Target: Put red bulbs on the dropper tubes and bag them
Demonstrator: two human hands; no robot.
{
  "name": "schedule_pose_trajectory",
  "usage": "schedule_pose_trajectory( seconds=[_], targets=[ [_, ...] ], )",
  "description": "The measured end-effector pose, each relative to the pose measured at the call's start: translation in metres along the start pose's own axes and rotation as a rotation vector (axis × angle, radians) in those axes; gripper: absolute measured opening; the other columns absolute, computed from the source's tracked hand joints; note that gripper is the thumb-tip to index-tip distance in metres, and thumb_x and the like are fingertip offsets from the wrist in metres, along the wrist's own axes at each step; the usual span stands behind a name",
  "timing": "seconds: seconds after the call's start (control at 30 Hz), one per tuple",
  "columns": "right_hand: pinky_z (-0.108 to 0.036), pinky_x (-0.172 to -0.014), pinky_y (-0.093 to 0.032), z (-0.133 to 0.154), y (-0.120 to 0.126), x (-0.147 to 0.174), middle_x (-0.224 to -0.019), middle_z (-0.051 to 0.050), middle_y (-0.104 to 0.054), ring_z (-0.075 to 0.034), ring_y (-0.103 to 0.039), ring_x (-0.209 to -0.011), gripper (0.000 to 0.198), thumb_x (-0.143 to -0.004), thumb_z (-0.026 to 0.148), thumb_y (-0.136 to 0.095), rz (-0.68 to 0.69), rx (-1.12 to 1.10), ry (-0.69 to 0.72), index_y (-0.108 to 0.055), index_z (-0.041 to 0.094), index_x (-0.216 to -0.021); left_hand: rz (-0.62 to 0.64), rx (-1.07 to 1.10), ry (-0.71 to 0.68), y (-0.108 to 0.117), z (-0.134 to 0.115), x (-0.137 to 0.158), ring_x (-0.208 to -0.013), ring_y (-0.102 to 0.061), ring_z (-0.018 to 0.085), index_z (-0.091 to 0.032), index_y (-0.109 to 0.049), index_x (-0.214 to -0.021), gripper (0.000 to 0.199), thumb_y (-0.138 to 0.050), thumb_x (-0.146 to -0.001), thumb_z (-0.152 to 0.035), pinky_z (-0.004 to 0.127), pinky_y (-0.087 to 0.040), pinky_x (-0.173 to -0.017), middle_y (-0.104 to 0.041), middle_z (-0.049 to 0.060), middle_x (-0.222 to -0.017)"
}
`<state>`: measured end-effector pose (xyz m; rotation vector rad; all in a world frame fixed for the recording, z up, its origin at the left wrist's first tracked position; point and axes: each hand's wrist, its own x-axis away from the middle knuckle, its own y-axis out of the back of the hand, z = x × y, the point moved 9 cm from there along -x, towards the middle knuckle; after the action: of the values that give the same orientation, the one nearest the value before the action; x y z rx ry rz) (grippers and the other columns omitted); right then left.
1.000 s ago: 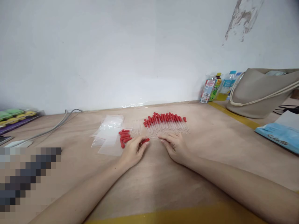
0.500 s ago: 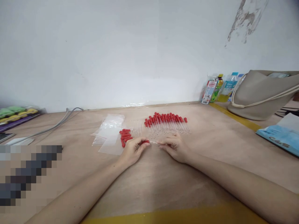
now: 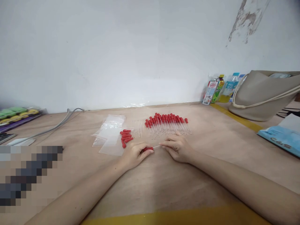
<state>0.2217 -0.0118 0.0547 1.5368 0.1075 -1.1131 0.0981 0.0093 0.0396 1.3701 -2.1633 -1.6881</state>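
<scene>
My left hand point(image 3: 136, 153) pinches a red rubber dropper bulb point(image 3: 148, 149) between thumb and fingers. Out of the bulb's right end runs a thin clear glass tube point(image 3: 156, 146). The tube's other end is between the fingertips of my right hand point(image 3: 177, 147). Behind my hands lies a row of droppers point(image 3: 165, 120), red bulbs away from me and clear tubes toward me. Several loose red bulbs point(image 3: 126, 136) are piled beyond my left hand. Next to them lie a few bare glass tubes point(image 3: 138, 127).
Clear plastic bags point(image 3: 109, 131) lie left of the loose bulbs. A grey cable point(image 3: 56, 125) crosses the table's left side. At the right stand bottles point(image 3: 228, 89), a carton point(image 3: 209, 92) and a grey bag point(image 3: 264, 97), with a blue packet point(image 3: 278, 137) nearer me.
The bulb and tube have shifted slightly toward me and to the right, and the tube now tilts upward to the right. My left fingers show more of the bulb.
</scene>
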Motion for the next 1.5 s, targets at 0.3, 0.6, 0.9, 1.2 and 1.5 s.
schedule_pose_trajectory(
  seconds=[0.3, 0.6, 0.9, 1.2, 1.5],
  targets=[
    [-0.029, -0.062, -0.025, 0.009, -0.01, -0.004, -0.063, -0.001, -0.06, -0.01, -0.046, -0.055, 0.023, -0.085, 0.019, -0.039, 0.083, 0.019, -0.014, -0.061, 0.016, -0.082, -0.019, -0.035, -0.076, 0.0, -0.006, 0.001, -0.066, -0.056, 0.012, -0.018, -0.062, -0.086, 0.018, -0.049, -0.084, -0.031, 0.023, -0.042, -0.063, -0.064, 0.002, -0.074],
    [-0.028, -0.065, -0.027, 0.0, -0.028, -0.003, -0.062, 0.001, -0.061, -0.01, -0.046, -0.055, 0.028, -0.087, 0.023, -0.037, 0.29, -0.012, -0.219, -0.057, 0.017, -0.069, -0.028, -0.064, -0.133, -0.001, -0.009, 0.002, -0.066, -0.056, 0.012, -0.018, -0.06, -0.089, 0.018, -0.048, -0.084, -0.029, 0.023, -0.043, -0.061, -0.063, 0.003, -0.074],
    [-0.026, -0.065, -0.032, 0.002, -0.028, -0.006, -0.063, 0.0, -0.06, -0.011, -0.049, -0.058, 0.029, -0.088, 0.025, -0.038, 0.366, -0.075, -0.246, -0.057, 0.018, -0.067, -0.01, -0.101, -0.147, -0.001, -0.017, 0.001, -0.067, -0.055, 0.013, -0.019, -0.059, -0.089, 0.016, -0.047, -0.084, -0.026, 0.023, -0.042, -0.061, -0.062, 0.002, -0.076],
    [-0.021, -0.052, -0.034, -0.077, 0.015, -0.015, -0.058, -0.001, -0.06, -0.012, -0.052, -0.055, 0.022, -0.076, 0.028, -0.051, 0.235, -0.133, -0.591, -0.065, 0.017, -0.065, 0.013, -0.076, 0.081, 0.0, 0.003, -0.005, -0.062, -0.051, 0.012, -0.02, -0.055, -0.095, 0.019, -0.053, -0.078, -0.029, 0.024, -0.04, -0.059, -0.056, -0.002, -0.07],
    [-0.026, -0.058, -0.035, -0.159, 0.014, -0.01, -0.063, -0.005, -0.061, -0.018, -0.056, -0.064, 0.028, -0.069, 0.042, -0.054, 0.029, 0.19, -1.092, -0.061, 0.019, -0.056, 0.06, -0.046, 0.037, -0.005, 0.0, -0.005, -0.068, -0.053, 0.012, -0.02, -0.06, -0.082, 0.011, -0.05, -0.081, -0.025, 0.024, -0.041, -0.062, -0.057, 0.0, -0.074]
  ],
)
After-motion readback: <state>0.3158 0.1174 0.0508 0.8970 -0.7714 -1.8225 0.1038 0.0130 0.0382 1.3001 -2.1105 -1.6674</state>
